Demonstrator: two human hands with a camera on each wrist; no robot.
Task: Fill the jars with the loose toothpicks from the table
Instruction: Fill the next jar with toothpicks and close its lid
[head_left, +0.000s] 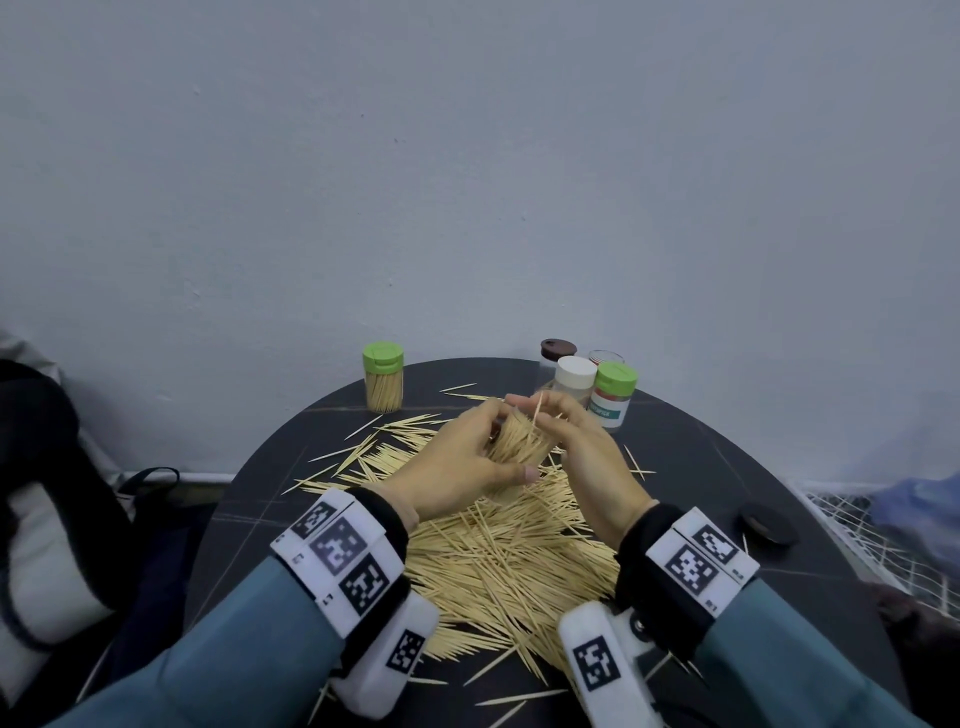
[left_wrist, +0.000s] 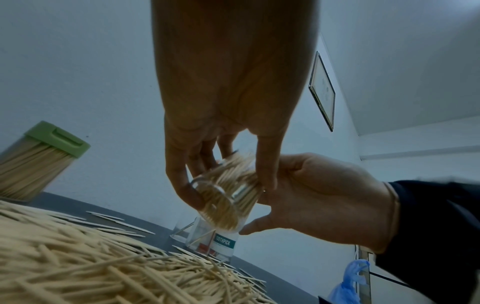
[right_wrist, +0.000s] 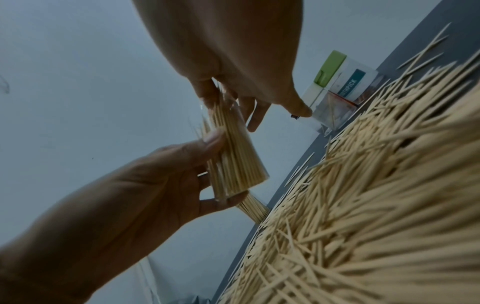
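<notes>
My left hand (head_left: 462, 462) grips a clear jar (head_left: 519, 441) packed with toothpicks, held tilted above the table with its mouth toward the far side. My right hand (head_left: 569, 439) is at the jar's mouth, and its fingertips pinch a toothpick (head_left: 538, 408) that sticks up. In the left wrist view the jar (left_wrist: 226, 197) lies between my left fingers and thumb. The right wrist view shows the jar (right_wrist: 233, 152) side-on, with my right hand (right_wrist: 233, 61) on the toothpick tips. A big pile of loose toothpicks (head_left: 509, 561) covers the dark round table (head_left: 291, 467) under both hands.
A filled jar with a green lid (head_left: 383, 384) stands at the back left. At the back right stand a labelled green-lid jar (head_left: 613, 395), a white-lid jar (head_left: 574, 382) and a brown-lid jar (head_left: 556, 353). A loose black lid (head_left: 768, 524) lies near the right edge.
</notes>
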